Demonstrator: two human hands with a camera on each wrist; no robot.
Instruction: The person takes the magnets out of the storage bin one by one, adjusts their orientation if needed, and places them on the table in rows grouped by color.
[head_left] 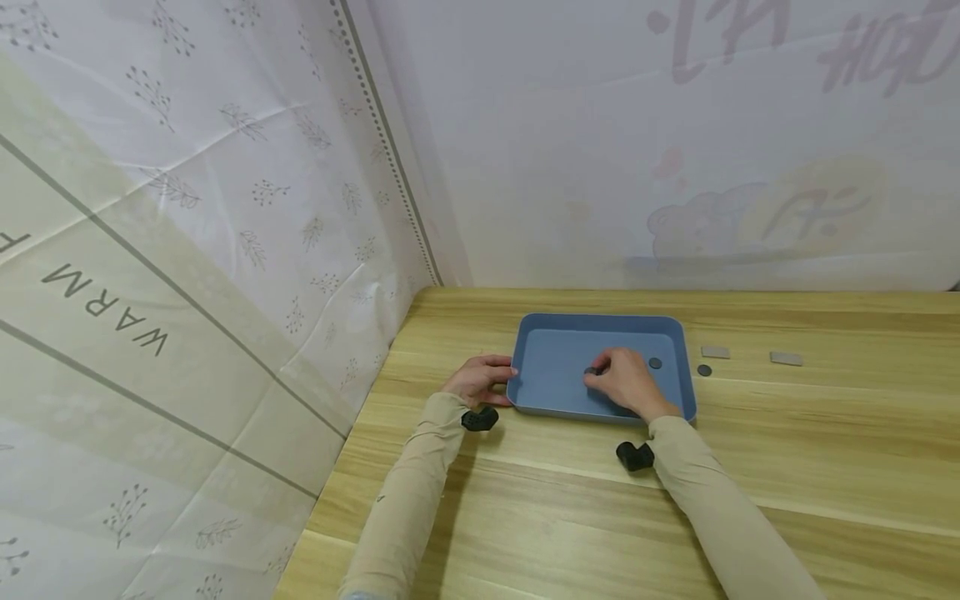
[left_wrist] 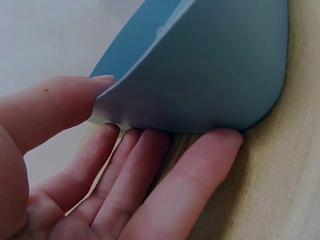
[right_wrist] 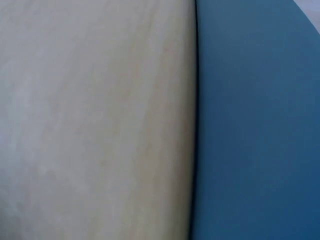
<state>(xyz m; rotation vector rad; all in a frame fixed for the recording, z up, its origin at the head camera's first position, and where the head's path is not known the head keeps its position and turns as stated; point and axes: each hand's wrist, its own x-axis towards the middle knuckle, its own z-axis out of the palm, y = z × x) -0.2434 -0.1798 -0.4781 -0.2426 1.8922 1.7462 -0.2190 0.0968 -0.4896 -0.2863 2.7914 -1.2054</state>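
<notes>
A blue rectangular tray (head_left: 555,358) lies on the wooden table. My left hand (head_left: 474,379) holds its left end; in the left wrist view one digit hooks over the rim while other fingers (left_wrist: 155,160) touch the outer wall. Inside the tray, my right hand (head_left: 630,385) pinches a small dark round disc (head_left: 590,372) between thumb and fingers, near the tray's middle. A second dark disc (head_left: 656,363) lies on the tray floor, right of that hand. The right wrist view has only the tray's side (right_wrist: 260,120) and the tabletop, no fingers.
Right of the tray, a third dark disc (head_left: 704,370) lies on the table. Near it are two flat grey rectangular pieces (head_left: 716,352), the other one (head_left: 786,358) farther right. Printed cloth (head_left: 525,167) hangs behind the table and along its left side.
</notes>
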